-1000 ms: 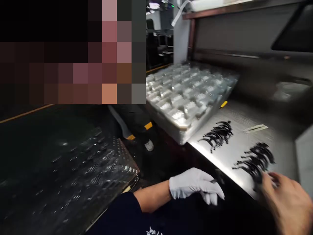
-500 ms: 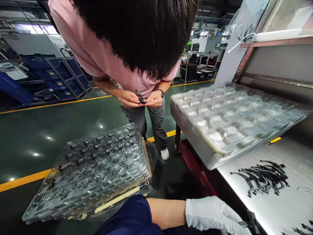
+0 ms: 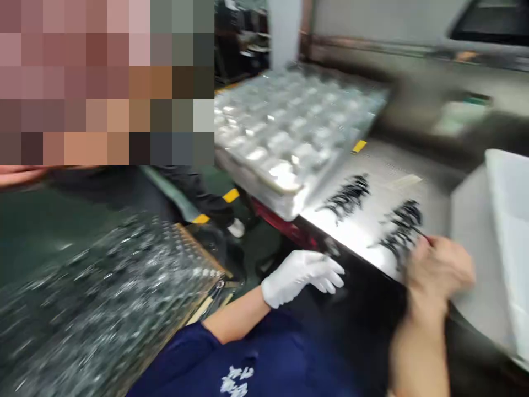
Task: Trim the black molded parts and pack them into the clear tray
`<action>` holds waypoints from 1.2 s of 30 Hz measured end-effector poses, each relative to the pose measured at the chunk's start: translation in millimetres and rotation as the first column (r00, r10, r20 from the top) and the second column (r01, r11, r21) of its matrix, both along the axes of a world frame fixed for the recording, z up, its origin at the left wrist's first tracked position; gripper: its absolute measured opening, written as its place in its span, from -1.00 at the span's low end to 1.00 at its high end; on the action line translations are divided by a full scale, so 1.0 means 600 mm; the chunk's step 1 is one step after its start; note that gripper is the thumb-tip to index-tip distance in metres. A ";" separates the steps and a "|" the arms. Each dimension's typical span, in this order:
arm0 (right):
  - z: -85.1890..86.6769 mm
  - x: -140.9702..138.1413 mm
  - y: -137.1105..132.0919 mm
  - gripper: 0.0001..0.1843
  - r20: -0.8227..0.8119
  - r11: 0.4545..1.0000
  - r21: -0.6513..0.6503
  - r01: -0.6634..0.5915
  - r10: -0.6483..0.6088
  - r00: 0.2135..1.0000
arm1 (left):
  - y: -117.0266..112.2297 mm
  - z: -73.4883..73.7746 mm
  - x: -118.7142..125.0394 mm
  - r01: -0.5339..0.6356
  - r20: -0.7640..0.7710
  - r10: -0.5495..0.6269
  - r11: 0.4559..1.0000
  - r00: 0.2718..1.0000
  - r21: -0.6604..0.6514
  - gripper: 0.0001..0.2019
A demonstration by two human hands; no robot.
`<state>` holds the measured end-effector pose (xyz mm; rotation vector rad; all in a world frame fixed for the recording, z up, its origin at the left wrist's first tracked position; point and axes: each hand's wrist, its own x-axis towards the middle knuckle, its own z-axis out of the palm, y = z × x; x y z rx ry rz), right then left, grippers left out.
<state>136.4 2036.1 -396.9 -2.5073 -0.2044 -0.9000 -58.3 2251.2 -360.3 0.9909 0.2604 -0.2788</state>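
Note:
My left hand point(image 3: 303, 277), in a white glove, hangs in front of the worktable edge with its fingers stretched out and nothing visible in them. My bare right hand point(image 3: 452, 264) is smeared by motion. Its fingers are closed round a slim dark red stick-like tool point(image 3: 425, 237), whose exact kind I cannot make out. Just left of this hand, a pile of curved black plastic parts point(image 3: 403, 220) lies on the metal worktable point(image 3: 380, 160). A second pile of such parts point(image 3: 349, 196) is farther back on the same surface.
Clear plastic trays point(image 3: 289, 127) are stacked at the table's far left, beside a yellow marker point(image 3: 359, 146). A white bin point(image 3: 475, 209) stands at right. Filled clear trays point(image 3: 124, 298) are stacked low at left. Behind them stands another person, partly pixelated.
The view has swung right, bringing in my right hand, the white bin and more of the second parts pile. My left hand has let go of the dark part and its fingers have spread.

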 end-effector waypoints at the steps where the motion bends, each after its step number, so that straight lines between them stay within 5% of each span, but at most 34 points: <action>1: 0.015 -0.027 -0.023 -0.62 0.009 0.999 0.046 -0.001 0.001 1.000 | -0.002 0.002 0.007 -0.026 -0.033 0.027 0.999 0.999 0.029 -0.69; 3: 0.039 -0.073 -0.028 -0.69 0.047 0.955 0.240 -0.178 0.171 0.984 | -0.009 0.004 0.023 -0.057 -0.060 0.061 0.996 0.996 0.068 -0.66; 4: 0.046 -0.092 -0.017 -0.76 0.050 0.891 0.323 -0.320 0.321 0.946 | -0.014 0.005 0.030 -0.059 -0.068 0.064 0.996 0.996 0.072 -0.65; 7: 0.048 -0.142 0.027 -0.88 0.075 0.782 0.377 -0.497 0.509 0.857 | -0.037 0.011 0.040 -0.066 -0.080 0.072 0.995 0.994 0.072 -0.60; 11: 0.023 -0.189 0.049 -0.90 0.147 0.812 0.344 -0.472 0.450 0.881 | -0.055 0.016 0.043 -0.007 -0.108 0.010 1.000 0.994 0.030 -0.55; 17: -0.004 -0.198 0.057 -0.89 0.302 0.859 0.268 -0.435 0.354 0.885 | -0.052 0.012 0.042 0.118 -0.160 -0.137 0.985 0.978 -0.122 -0.54; 20: 0.003 -0.194 0.050 -0.95 0.255 0.797 0.253 -0.548 0.492 0.833 | -0.051 0.010 0.042 0.186 -0.063 -0.197 0.972 0.978 -0.142 -0.57; 22: 0.011 -0.183 0.034 -0.82 0.160 0.759 0.275 -0.590 0.569 0.807 | -0.049 0.010 0.042 0.190 0.001 -0.192 0.974 0.981 -0.120 -0.60; 24: 0.015 -0.163 0.012 -0.68 0.079 0.859 0.228 -0.459 0.454 0.888 | -0.045 0.011 0.043 0.160 0.012 -0.159 0.984 0.987 -0.074 -0.63; 26: 0.010 -0.135 -0.008 -0.68 0.055 0.982 0.058 -0.178 0.174 0.983 | -0.039 0.013 0.045 0.134 -0.022 -0.135 0.991 0.991 -0.019 -0.63; 29: -0.003 -0.099 -0.024 -0.75 0.058 0.978 -0.203 0.040 -0.028 0.998 | -0.029 0.015 0.042 0.104 -0.088 -0.102 0.994 0.991 0.025 -0.58; 32: -0.009 -0.089 -0.029 -0.81 0.110 0.972 -0.233 -0.037 0.064 0.992 | -0.030 0.015 0.033 0.057 -0.117 -0.053 0.998 0.992 0.027 -0.56; 36: -0.005 -0.104 -0.033 -0.78 0.169 0.939 0.054 -0.339 0.326 0.930 | -0.039 0.006 0.040 0.043 -0.098 -0.044 0.999 0.994 -0.011 -0.54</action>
